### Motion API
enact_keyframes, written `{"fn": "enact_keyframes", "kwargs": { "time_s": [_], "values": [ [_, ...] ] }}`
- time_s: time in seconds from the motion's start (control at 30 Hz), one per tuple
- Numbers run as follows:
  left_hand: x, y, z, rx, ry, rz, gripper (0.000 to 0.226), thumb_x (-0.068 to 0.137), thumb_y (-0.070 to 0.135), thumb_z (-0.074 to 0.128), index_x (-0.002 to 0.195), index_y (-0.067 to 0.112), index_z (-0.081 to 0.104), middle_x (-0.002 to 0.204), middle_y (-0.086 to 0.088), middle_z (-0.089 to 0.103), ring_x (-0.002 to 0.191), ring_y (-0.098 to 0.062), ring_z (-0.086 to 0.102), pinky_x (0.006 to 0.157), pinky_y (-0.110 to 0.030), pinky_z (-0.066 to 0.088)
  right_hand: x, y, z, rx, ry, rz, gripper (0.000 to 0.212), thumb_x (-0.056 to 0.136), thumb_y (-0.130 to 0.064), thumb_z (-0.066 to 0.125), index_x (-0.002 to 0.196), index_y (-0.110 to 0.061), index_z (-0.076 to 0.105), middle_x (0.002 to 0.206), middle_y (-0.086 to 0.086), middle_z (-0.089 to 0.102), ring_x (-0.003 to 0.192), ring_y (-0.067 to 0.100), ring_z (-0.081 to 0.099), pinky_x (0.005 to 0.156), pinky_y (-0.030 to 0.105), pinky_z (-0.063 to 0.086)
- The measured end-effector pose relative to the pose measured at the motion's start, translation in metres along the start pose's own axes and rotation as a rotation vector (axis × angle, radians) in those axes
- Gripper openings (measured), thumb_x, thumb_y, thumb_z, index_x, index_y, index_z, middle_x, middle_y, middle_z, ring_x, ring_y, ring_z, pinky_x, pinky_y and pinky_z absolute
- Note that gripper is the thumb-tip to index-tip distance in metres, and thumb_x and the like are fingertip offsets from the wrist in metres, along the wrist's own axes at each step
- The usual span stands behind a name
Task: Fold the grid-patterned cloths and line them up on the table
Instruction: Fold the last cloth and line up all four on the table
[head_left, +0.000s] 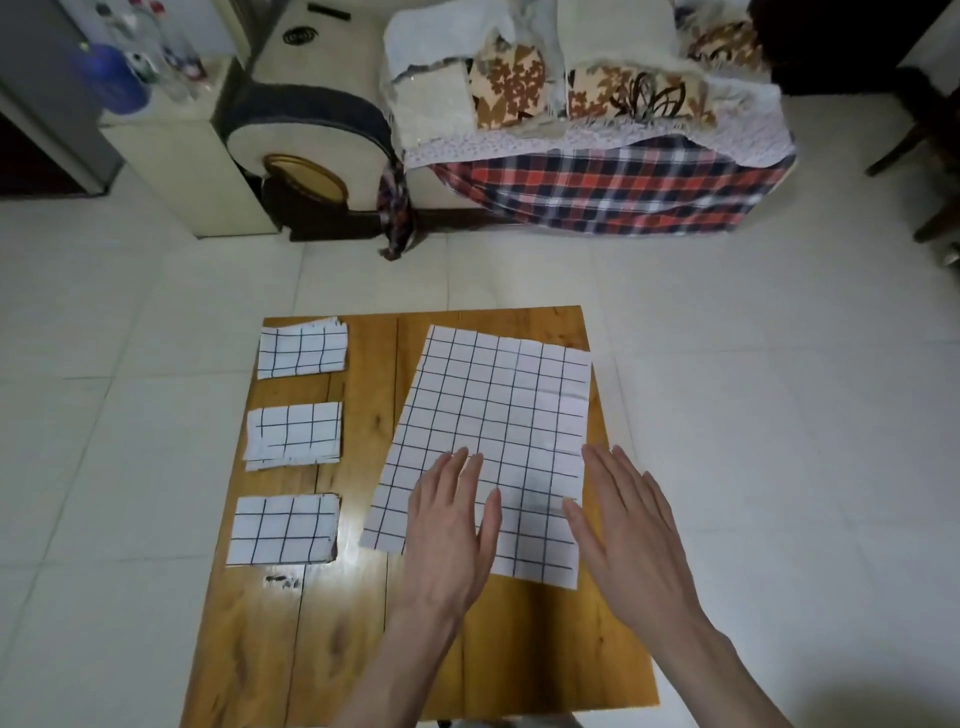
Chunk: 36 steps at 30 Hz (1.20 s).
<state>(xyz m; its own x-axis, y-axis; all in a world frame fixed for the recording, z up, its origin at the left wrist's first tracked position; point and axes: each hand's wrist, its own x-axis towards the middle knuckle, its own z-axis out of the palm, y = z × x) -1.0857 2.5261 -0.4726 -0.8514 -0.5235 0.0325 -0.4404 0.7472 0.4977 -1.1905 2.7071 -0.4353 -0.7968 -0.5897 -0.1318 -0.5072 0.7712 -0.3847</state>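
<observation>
A large white cloth with a black grid (493, 415) lies spread flat on the right half of the wooden table (363, 623). My left hand (449, 530) rests flat on its near part, fingers together and extended. My right hand (631, 530) hovers at the cloth's right edge, open with fingers straight, holding nothing. Three folded grid cloths sit in a column along the table's left side: the far one (303, 347), the middle one (294, 435) and the near one (283, 530).
The small table stands on a pale tiled floor (779, 467). Beyond it is a sofa (597, 130) draped with a red plaid cloth and patterned cushions. A low cabinet with bottles (156, 93) is at the far left.
</observation>
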Motion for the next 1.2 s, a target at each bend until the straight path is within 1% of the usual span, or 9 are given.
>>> {"fn": "enact_keyframes", "kwargs": {
  "time_s": [0.17,0.27,0.3,0.4,0.47,0.67,0.93,1.03,1.2],
  "values": [
    [0.019,-0.059,0.062,-0.007,0.041,-0.015,0.052,0.109,0.045,0.040,0.152,0.019,0.052,0.154,0.002,0.053,0.148,-0.018,0.041,0.122,-0.042,0.036,0.030,0.020,0.078,0.013,-0.025,0.016,0.073,0.103,-0.069,0.000,0.164,-0.032,0.014,0.171,-0.014,0.015,0.159,0.005,0.008,0.130,0.035,0.013],
    [0.018,-0.089,0.112,-0.011,0.049,-0.052,0.053,0.108,0.046,0.036,0.153,0.020,0.051,0.155,0.003,0.052,0.149,-0.016,0.038,0.123,-0.041,0.033,0.048,0.033,0.130,-0.005,-0.042,0.026,0.073,0.107,-0.065,0.008,0.162,-0.026,0.032,0.167,-0.007,0.032,0.156,0.014,0.026,0.123,0.045,0.034],
    [0.019,-0.098,0.130,0.001,0.039,-0.053,0.054,0.108,0.047,0.035,0.154,0.021,0.049,0.156,0.003,0.052,0.150,-0.016,0.037,0.123,-0.040,0.032,0.053,0.038,0.148,-0.022,-0.048,0.023,0.074,0.106,-0.065,0.006,0.162,-0.025,0.033,0.167,-0.007,0.032,0.156,0.015,0.026,0.123,0.044,0.032],
    [0.020,-0.125,0.176,0.063,0.027,-0.028,0.053,0.108,0.043,0.040,0.155,0.020,0.046,0.158,-0.001,0.050,0.152,-0.018,0.035,0.125,-0.043,0.030,0.063,0.059,0.200,-0.044,-0.096,0.021,0.077,0.099,-0.070,-0.003,0.165,-0.033,0.014,0.171,-0.013,0.012,0.159,0.009,0.005,0.129,0.038,0.015],
    [0.021,-0.138,0.198,0.103,0.009,-0.020,0.054,0.109,0.041,0.042,0.159,0.021,0.039,0.163,-0.002,0.042,0.157,-0.019,0.026,0.128,-0.046,0.024,0.069,0.072,0.226,-0.038,-0.092,0.023,0.072,0.101,-0.068,0.003,0.166,-0.036,0.012,0.170,-0.016,0.004,0.158,0.006,-0.002,0.129,0.040,0.014],
    [0.004,-0.151,0.220,0.167,-0.058,-0.031,0.061,0.109,0.046,0.033,0.165,0.020,0.027,0.174,-0.003,0.017,0.162,-0.019,0.005,0.130,-0.046,0.010,0.073,0.098,0.263,-0.223,-0.089,-0.052,0.067,0.107,-0.061,0.017,0.167,-0.030,0.011,0.175,-0.004,0.005,0.161,0.021,0.005,0.126,0.048,0.018],
    [-0.030,-0.139,0.210,0.202,-0.073,-0.030,0.061,0.108,0.049,0.038,0.162,0.021,0.034,0.170,-0.005,0.028,0.158,-0.024,0.022,0.127,-0.046,0.015,0.066,0.134,0.261,-0.326,-0.081,-0.238,0.070,0.108,-0.062,0.018,0.166,-0.025,0.020,0.175,0.001,0.013,0.161,0.027,0.012,0.125,0.054,0.027],
    [-0.044,-0.138,0.209,0.220,-0.103,-0.001,0.061,0.107,0.050,0.040,0.161,0.022,0.038,0.167,-0.005,0.035,0.155,-0.025,0.031,0.125,-0.046,0.017,0.061,0.144,0.257,-0.353,-0.086,-0.288,0.069,0.108,-0.061,0.019,0.165,-0.024,0.025,0.175,0.001,0.013,0.161,0.028,0.015,0.125,0.052,0.023],
    [-0.055,-0.136,0.199,0.190,-0.061,0.079,0.045,0.106,0.044,0.042,0.144,0.023,0.054,0.145,0.000,0.052,0.133,-0.023,0.047,0.117,-0.042,0.029,0.030,0.155,0.252,-0.337,-0.076,-0.317,0.067,0.108,-0.059,0.024,0.165,-0.024,0.025,0.175,0.000,0.012,0.161,0.026,0.013,0.123,0.052,0.021]
  ]
}}
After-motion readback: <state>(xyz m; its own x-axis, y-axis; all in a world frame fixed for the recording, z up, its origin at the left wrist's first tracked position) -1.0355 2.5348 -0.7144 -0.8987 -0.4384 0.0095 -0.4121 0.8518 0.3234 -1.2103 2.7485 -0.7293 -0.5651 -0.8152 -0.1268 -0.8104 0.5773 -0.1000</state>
